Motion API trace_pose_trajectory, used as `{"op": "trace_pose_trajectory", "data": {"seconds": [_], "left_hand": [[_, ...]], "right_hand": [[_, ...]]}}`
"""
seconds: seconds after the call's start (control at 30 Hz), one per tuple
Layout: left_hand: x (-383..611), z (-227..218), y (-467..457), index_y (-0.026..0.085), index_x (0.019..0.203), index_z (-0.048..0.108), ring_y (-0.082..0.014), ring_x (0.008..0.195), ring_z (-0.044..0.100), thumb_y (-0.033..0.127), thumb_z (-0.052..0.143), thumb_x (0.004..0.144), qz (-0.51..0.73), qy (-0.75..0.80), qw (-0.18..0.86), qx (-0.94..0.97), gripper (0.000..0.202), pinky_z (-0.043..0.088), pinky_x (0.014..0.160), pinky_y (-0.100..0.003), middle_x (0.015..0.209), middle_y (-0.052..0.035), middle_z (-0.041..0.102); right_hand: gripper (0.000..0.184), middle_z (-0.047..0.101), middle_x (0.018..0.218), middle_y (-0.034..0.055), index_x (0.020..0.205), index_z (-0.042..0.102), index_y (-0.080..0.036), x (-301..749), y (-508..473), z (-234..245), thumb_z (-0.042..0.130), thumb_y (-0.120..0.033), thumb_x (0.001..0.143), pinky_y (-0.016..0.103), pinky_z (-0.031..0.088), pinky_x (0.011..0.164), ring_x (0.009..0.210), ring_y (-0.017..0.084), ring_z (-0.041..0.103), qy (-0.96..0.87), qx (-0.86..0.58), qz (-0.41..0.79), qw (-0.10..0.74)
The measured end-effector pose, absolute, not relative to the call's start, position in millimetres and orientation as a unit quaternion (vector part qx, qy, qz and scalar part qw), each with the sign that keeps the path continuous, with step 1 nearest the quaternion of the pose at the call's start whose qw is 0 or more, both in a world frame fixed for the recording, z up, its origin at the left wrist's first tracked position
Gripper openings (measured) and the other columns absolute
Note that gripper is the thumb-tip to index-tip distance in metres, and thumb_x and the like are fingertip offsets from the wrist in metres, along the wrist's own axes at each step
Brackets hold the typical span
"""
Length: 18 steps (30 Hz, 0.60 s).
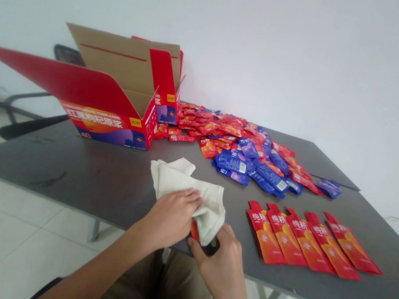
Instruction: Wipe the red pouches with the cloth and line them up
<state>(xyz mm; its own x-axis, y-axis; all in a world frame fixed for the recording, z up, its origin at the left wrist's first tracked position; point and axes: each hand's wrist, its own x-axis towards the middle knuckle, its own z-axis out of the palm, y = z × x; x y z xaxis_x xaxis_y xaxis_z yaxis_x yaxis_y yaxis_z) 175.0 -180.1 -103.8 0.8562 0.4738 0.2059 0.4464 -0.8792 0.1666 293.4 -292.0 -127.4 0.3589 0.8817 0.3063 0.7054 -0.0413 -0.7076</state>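
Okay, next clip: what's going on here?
A person at a table has the left hand on a pale cloth, with the right hand at its lower corner. Something red-orange shows between the hands, mostly covered. To the right lie five red pouches in a row. Behind them is a loose heap of red and blue pouches, beside an open printed carton.
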Motion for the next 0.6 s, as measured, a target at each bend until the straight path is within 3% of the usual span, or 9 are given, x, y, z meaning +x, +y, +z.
{"op": "trace_pose_trajectory", "data": {"seconds": [0.1, 0.27, 0.33, 0.53, 0.6], "left_hand": [[182, -103, -164, 0.007, 0.123, 0.059, -0.0245, 0.126, 0.053, 0.006, 0.042, 0.081, 0.108, 0.268, 0.035, 0.957, 0.046, 0.041, 0.108, -0.038, 0.131, -0.0156, 0.059], [170, -108, -201, 0.006, 0.132, 0.052, -0.0220, 0.134, 0.044, 0.012, 0.046, 0.083, 0.124, 0.181, 0.053, 0.974, 0.050, 0.030, 0.116, -0.034, 0.140, -0.0143, 0.052], [166, -108, -208, 0.007, 0.134, 0.051, -0.0213, 0.135, 0.042, 0.012, 0.047, 0.083, 0.130, 0.177, 0.065, 0.973, 0.051, 0.028, 0.116, -0.033, 0.141, -0.0135, 0.051], [181, -105, -168, 0.008, 0.122, 0.060, -0.0231, 0.126, 0.052, 0.007, 0.043, 0.082, 0.113, 0.265, 0.041, 0.957, 0.044, 0.041, 0.108, -0.036, 0.132, -0.0150, 0.059], [182, -105, -170, 0.008, 0.123, 0.059, -0.0232, 0.126, 0.052, 0.007, 0.043, 0.082, 0.113, 0.254, 0.038, 0.960, 0.044, 0.041, 0.108, -0.037, 0.132, -0.0157, 0.059]], "right_hand": [[0.052, 0.063, 0.122, 0.0101, 0.120, 0.063, -0.020, 293, -292, -127, 0.071, -0.017, 0.068, 0.038, 0.045, 0.100, 0.116, 0.027, 0.056, -0.553, -0.713, 0.110, 0.417], [0.023, 0.069, 0.087, 0.0067, 0.088, 0.070, -0.019, 293, -291, -128, 0.063, -0.009, 0.068, 0.033, 0.052, 0.079, 0.087, 0.025, 0.065, -0.581, -0.709, 0.083, 0.391], [0.021, 0.069, 0.085, 0.0063, 0.085, 0.069, -0.020, 293, -291, -128, 0.062, -0.009, 0.068, 0.032, 0.052, 0.077, 0.084, 0.025, 0.066, -0.590, -0.708, 0.072, 0.382], [0.043, 0.066, 0.117, 0.0094, 0.111, 0.066, -0.021, 294, -292, -127, 0.070, -0.018, 0.068, 0.037, 0.048, 0.093, 0.110, 0.027, 0.060, -0.560, -0.712, 0.099, 0.412], [0.041, 0.067, 0.114, 0.0092, 0.109, 0.067, -0.021, 293, -291, -126, 0.069, -0.017, 0.068, 0.036, 0.049, 0.092, 0.109, 0.027, 0.061, -0.560, -0.712, 0.094, 0.412]]}}
